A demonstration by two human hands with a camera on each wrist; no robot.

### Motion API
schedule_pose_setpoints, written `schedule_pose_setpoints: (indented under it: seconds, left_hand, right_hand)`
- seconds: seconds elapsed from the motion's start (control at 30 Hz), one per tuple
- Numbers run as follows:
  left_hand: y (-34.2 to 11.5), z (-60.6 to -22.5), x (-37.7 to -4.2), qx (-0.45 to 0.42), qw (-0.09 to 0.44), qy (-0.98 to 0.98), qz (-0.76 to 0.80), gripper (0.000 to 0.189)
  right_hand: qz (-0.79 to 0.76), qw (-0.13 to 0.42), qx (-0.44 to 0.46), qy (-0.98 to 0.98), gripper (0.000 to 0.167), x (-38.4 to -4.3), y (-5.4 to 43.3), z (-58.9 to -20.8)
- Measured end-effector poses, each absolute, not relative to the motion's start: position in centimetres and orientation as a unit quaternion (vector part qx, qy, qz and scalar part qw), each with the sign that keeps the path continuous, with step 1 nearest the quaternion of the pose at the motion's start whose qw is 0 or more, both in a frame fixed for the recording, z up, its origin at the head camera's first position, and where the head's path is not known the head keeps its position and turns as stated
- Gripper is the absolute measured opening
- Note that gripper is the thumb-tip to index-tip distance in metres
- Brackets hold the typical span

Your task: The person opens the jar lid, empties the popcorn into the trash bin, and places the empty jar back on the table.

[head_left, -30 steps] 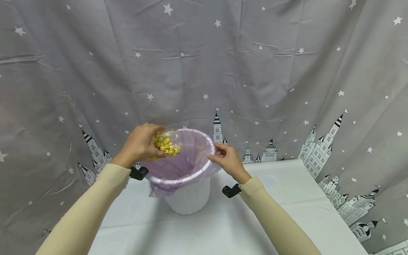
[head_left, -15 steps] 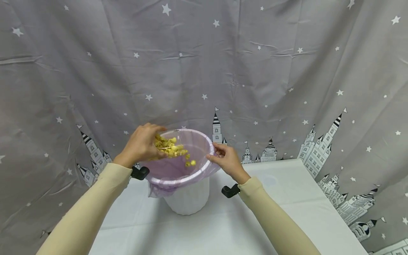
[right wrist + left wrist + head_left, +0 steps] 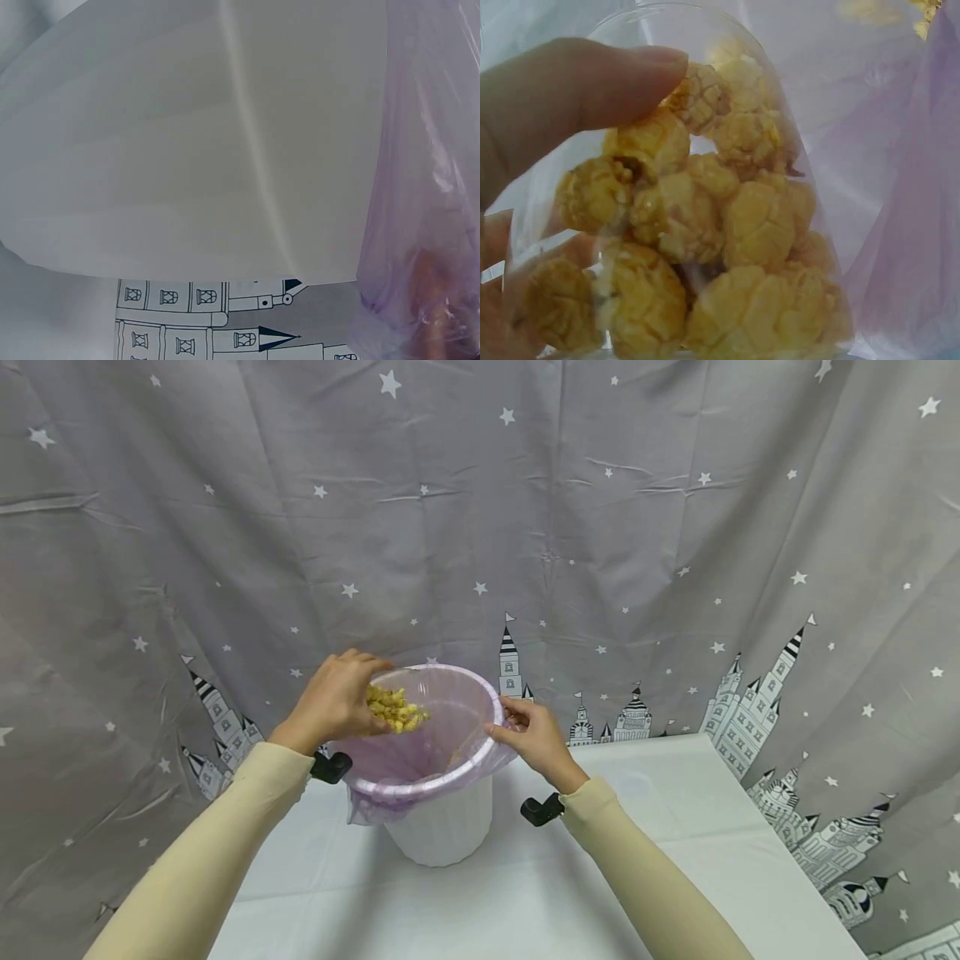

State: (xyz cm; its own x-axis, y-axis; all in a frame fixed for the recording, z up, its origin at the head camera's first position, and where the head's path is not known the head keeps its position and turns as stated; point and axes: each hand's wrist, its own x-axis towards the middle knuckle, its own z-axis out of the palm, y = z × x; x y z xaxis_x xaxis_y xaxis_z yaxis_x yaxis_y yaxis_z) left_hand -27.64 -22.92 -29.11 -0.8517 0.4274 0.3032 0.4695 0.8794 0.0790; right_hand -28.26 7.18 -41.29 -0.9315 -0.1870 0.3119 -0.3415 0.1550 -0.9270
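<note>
A clear jar [image 3: 660, 22] of yellow popcorn [image 3: 397, 708] lies tipped over the left side of a white bin [image 3: 442, 835], its mouth toward the right. My left hand [image 3: 333, 700] grips the jar from the left. The thumb [image 3: 622, 79] shows on its wall in the left wrist view. A purple bag [image 3: 375, 810] lines the bin and folds over its rim. My right hand [image 3: 536, 735] pinches the rim and bag at the right side. Part of that hand shows blurrily through the bag [image 3: 442, 135] in the right wrist view. The bottom of the bin is hidden.
The bin stands on a white-covered table [image 3: 675, 835]. Close behind hangs a grey curtain [image 3: 637, 552] printed with stars and castles. A black wrist camera [image 3: 542, 810] sits under the right wrist, another [image 3: 330, 767] by the left.
Half a second ago, several popcorn pieces were falling from the jar into the bin; none shows in mid-air in the head view now. Less popcorn shows in the jar. Both hands have barely moved.
</note>
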Motion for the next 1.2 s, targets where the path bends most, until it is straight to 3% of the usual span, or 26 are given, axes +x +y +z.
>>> schedule_pose_setpoints:
  seconds: [0.2, 0.43, 0.93, 1.2]
  left_hand:
    - [-22.7, -29.1, -27.8, -0.245, 0.147, -0.957, -0.058, 0.089]
    - [-22.6, -29.1, -27.8, -0.256, 0.152, -0.953, -0.05, 0.089]
    - [-22.2, -28.9, -27.8, -0.264, 0.149, -0.952, -0.04, 0.088]
    - [-22.1, -28.8, -27.8, -0.266, 0.151, -0.951, -0.033, 0.089]
  right_hand:
    - [0.622, 0.053, 0.171, -0.762, 0.061, -28.3, 7.2, -41.1]
    - [0.623, 0.049, 0.178, -0.76, 0.058, -25.5, 7.3, -37.8]
    - [0.623, 0.051, 0.184, -0.759, 0.057, -25.5, 7.3, -37.8]
    - [0.624, 0.044, 0.173, -0.761, 0.062, -27.7, 7.2, -40.2]
